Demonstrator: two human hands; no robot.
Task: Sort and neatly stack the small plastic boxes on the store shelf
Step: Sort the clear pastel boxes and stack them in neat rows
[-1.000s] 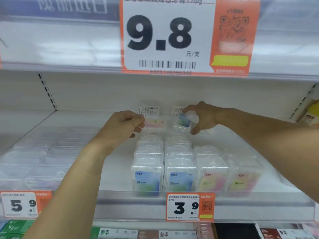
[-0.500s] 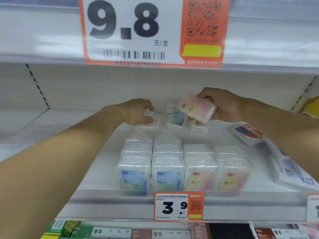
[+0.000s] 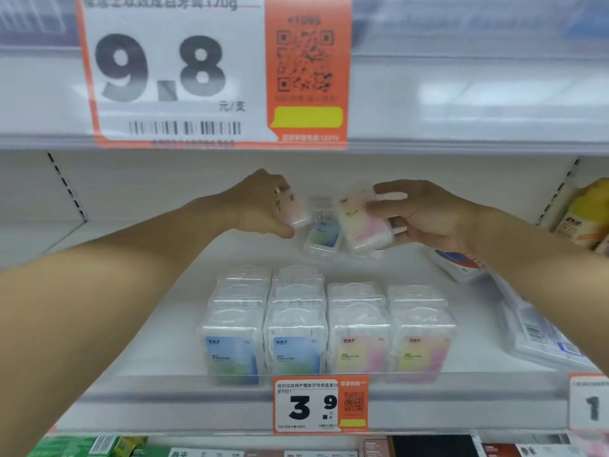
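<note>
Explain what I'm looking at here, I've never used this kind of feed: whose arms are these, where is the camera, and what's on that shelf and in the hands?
There is no machine here: these are a person's two bare arms, seen from one wide-angle camera worn on their head, looking forward and down. That is the only view.

The left hand grips a small pink-labelled box, tilted. The right hand holds another pink and yellow box, also lifted off the shelf. Between them, at the back, a blue-labelled box stands on the shelf.

Nearer the front are four neat rows of clear boxes: two blue-fronted rows on the left, two pink-and-yellow rows on the right. Below them hangs a price tag reading 3.9; a large 9.8 tag is on the shelf above.
</note>
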